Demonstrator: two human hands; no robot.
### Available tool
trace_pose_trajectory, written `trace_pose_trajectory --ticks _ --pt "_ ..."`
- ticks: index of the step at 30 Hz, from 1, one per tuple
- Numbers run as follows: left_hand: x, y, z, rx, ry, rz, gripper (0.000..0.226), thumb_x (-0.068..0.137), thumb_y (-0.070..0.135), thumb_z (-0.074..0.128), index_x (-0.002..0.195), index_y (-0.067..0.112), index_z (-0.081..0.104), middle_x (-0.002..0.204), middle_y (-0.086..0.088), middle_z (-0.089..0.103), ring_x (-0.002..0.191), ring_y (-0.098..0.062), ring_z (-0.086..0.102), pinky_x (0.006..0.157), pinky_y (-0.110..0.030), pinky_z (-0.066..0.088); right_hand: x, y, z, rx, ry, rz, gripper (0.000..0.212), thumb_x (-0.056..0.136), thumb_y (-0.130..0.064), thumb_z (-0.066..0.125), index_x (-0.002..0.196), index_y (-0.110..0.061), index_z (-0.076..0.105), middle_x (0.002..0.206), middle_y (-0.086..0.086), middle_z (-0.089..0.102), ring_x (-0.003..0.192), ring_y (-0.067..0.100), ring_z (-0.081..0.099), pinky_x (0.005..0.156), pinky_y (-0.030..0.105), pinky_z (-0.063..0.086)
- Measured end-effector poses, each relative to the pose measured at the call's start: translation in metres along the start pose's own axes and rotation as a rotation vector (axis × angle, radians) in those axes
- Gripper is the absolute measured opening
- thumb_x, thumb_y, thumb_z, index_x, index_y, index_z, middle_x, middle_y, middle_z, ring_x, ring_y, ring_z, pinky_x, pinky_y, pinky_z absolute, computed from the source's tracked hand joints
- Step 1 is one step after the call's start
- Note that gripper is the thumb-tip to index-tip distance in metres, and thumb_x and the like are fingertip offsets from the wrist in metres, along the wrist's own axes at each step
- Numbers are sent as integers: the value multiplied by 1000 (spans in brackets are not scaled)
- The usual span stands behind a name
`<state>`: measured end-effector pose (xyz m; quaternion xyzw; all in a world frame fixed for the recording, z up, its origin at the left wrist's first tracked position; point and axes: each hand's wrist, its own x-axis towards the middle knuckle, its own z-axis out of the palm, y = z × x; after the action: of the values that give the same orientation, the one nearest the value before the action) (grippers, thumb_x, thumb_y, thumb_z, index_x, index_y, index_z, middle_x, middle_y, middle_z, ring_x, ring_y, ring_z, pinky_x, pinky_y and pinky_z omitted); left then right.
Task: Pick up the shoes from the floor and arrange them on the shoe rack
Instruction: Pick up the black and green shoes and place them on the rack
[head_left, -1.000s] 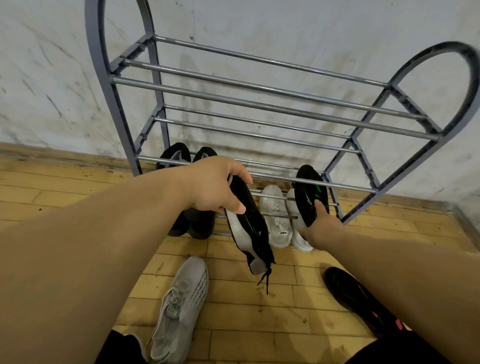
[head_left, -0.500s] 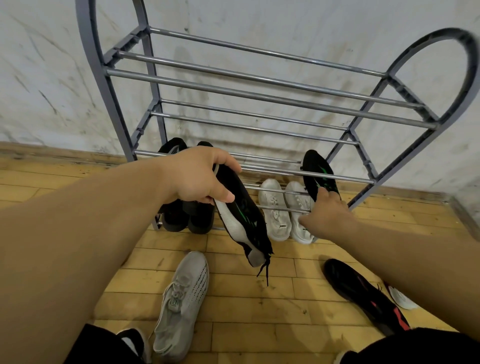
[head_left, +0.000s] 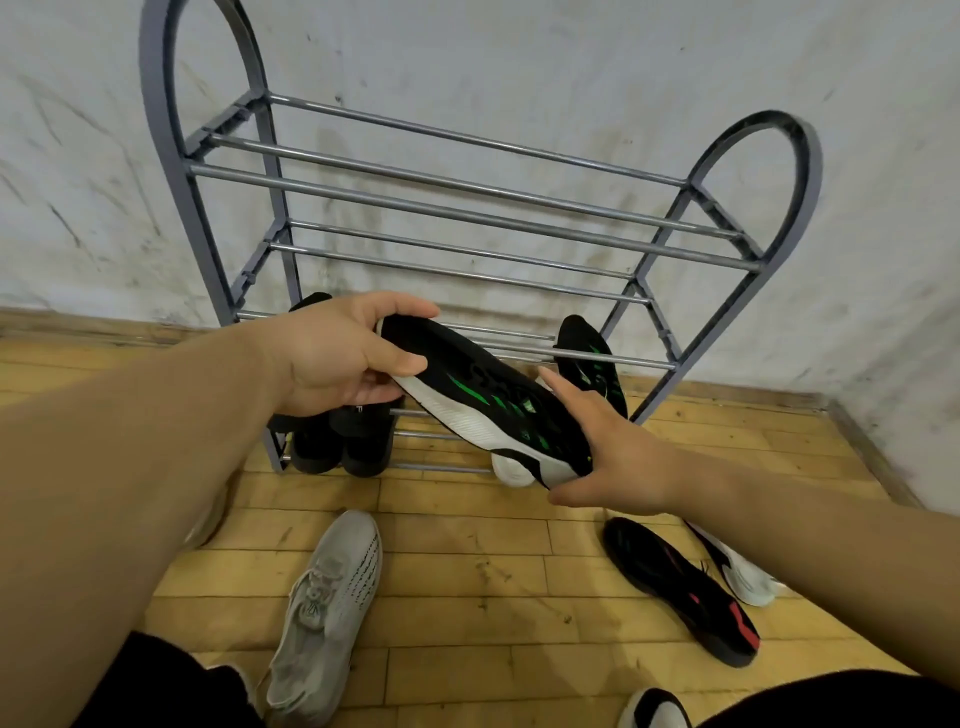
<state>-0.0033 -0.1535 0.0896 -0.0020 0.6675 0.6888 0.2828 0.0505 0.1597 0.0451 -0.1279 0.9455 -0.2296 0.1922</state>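
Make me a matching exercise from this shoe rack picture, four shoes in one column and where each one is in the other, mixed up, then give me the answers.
Column one:
1. black and green shoe with the white sole
2. grey knit shoe
3. black and red shoe
4. pair of plain black shoes

Column two:
A. on the floor, under the right forearm
B. on the rack's lowest shelf, at its left end
C. held in the air by both hands
D. on the floor, in front of the rack's left half

Pairs: 1-C, 2-D, 3-A, 4-B
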Motion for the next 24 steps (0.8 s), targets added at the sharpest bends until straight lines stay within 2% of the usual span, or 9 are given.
trace_pose_trajectory --ticks 2,4,7,9,12,15,17,21,24 --pt "2 -1 2 6 6 -4 54 93 -12 63 122 32 68 130 -8 67 93 -20 78 69 -27 62 -1 4 -1 6 -31 4 128 75 -41 88 154 -61 -12 156 -14 28 137 15 44 108 29 42" --pt "4 -2 5 181 54 -1 54 94 -8 65 130 33 65 131 -8 64 100 -24 75 73 -30 63 1 6 0 -5 -83 0 126 78 -40 86 154 -61 -12 161 -18 26 136 7 47 106 23 42" --pt "11 -4 4 921 154 54 70 98 27 70 157 38 36 154 -7 46 129 -29 59 99 -36 53 3 13 5 -24 -177 67 118 84 -39 82 154 -62 -9 142 -20 42 95 -11 58 75 6 45" --pt "14 -3 6 1161 177 93 81 98 45 66 163 37 19 170 -8 20 151 -32 32 116 -42 35 7 21 11 -40 -192 122 115 85 -42 81 156 -59 -7 140 -16 48 90 -9 56 69 3 40" --pt "22 -6 8 1215 206 102 83 99 54 58 165 36 11 173 -8 6 158 -34 14 124 -45 23 17 30 23 -88 -138 189 113 84 -50 78 159 -53 -6 157 -5 44 117 12 57 86 15 46" --pt "35 -17 12 1352 208 83 84 99 62 52 164 39 5 174 -7 4 157 -41 10 125 -56 23 37 35 31 -108 -37 282 107 86 -56 71 162 -46 -4 142 -1 56 104 15 60 78 23 49" --pt "45 -23 17 1456 169 87 83 99 63 49 164 41 1 174 -5 2 157 -41 7 125 -59 18 56 36 36 -88 51 364 105 84 -65 67 161 -47 -2 144 6 51 108 21 57 83 30 51" --pt "67 -30 18 1615 80 90 82 103 49 49 162 43 -7 174 -4 -7 159 -38 -4 125 -58 5 99 38 46 -61 166 501 102 83 -73 58 160 -46 -3 150 17 39 130 40 48 107 50 47" --pt "80 -34 9 1655 59 68 90 101 36 53 160 45 -13 174 -3 -11 159 -37 -6 127 -58 4 129 39 45 -43 222 584 98 88 -70 55 161 -43 -4 146 22 40 128 45 46 104 54 47"
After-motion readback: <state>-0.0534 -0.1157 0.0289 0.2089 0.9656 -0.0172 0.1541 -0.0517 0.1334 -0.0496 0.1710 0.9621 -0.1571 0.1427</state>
